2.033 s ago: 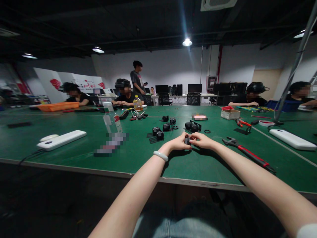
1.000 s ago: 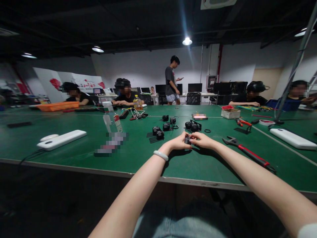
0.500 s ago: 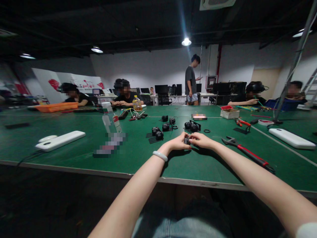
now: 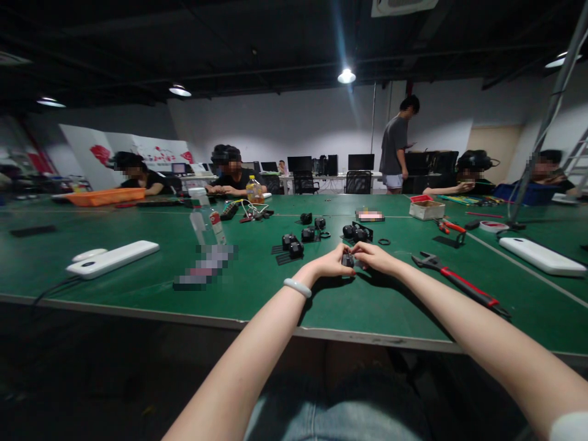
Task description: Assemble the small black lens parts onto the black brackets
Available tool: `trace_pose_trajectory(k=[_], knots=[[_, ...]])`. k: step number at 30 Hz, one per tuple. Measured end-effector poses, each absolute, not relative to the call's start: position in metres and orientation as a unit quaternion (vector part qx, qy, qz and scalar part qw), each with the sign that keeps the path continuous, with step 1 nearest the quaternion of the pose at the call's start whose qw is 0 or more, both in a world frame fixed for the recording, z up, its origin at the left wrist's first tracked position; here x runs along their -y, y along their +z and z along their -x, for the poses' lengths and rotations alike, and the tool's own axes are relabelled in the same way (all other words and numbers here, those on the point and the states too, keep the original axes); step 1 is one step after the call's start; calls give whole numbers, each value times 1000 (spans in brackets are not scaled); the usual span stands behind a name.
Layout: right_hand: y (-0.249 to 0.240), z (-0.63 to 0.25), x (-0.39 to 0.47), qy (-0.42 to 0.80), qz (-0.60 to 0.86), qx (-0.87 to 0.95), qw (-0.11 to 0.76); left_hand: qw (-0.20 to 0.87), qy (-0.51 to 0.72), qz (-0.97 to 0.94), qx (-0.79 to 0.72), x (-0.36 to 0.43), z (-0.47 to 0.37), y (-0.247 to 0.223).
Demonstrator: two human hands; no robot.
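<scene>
A small black part [image 4: 348, 260] is between my hands, just above the green table [image 4: 257, 288]. My left hand [image 4: 331, 262] has its thumb and fingers closed around the part. From the other side, my right hand [image 4: 373, 258] bends its fingers against it, the tips close together; whether they pinch a smaller piece is too small to tell. Just beyond my hands lie black rounded parts on a bracket [image 4: 358, 231]. To their left are more black knob-like parts [image 4: 293, 246] on slotted plates. A black ring [image 4: 384, 242] lies beyond my right hand.
An adjustable wrench [image 4: 459, 285] with red-black handles lies right of my right arm. Pliers [image 4: 452, 226], a small box [image 4: 426, 209] and a white power bank-like device [image 4: 542, 256] are farther right. Leftward are a clear bottle [image 4: 204, 220] and a white device [image 4: 113, 260]. Co-workers sit across the table.
My right fingers have shifted slightly on the black part, and more of its face shows. My left hand stays around it. In the background, a standing person has moved to the right.
</scene>
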State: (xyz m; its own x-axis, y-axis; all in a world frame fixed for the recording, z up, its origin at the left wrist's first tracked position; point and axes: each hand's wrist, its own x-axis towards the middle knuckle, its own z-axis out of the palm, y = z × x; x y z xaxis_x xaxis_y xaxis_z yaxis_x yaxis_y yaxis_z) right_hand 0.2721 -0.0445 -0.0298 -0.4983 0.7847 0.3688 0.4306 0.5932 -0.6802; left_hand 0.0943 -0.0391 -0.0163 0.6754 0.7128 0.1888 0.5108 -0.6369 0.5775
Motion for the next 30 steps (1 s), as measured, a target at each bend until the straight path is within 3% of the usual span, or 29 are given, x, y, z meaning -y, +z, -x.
trace_pose_trajectory(k=[30], knots=[[-33, -275, 42, 196, 343, 854, 339, 249, 207, -884, -337, 39, -94, -17]])
